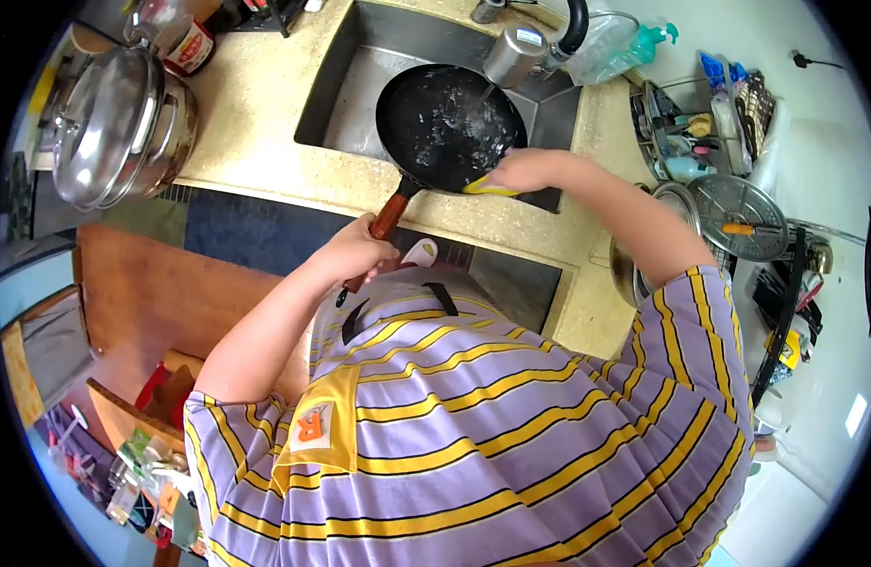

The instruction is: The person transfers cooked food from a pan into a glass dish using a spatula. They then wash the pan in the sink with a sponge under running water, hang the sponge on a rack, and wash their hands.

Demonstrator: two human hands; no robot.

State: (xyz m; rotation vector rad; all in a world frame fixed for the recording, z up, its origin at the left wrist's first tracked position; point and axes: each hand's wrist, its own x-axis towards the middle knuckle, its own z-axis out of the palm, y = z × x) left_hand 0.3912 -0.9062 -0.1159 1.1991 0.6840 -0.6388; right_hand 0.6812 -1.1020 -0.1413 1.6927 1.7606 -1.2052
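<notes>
A black wok point(445, 128) with water in it is held over the sink point(346, 118), its wooden handle point(390, 215) pointing down toward my body. My left hand point(356, 253) is wrapped round that handle. At the wok's near right rim, my right hand point(522, 172) holds a yellow cleaning cloth or sponge point(490, 185) against the metal; its exact kind is hard to make out. The faucet point(517, 55) hangs over the wok's far right side, and the water in the pan looks rippled.
A large lidded steel pot point(124, 132) stands on the counter point(247, 104) at left, near a red-labelled jar point(185, 47). Right of the sink are a green pump bottle point(648, 40), a wire rack point(648, 132) and a metal strainer point(738, 213).
</notes>
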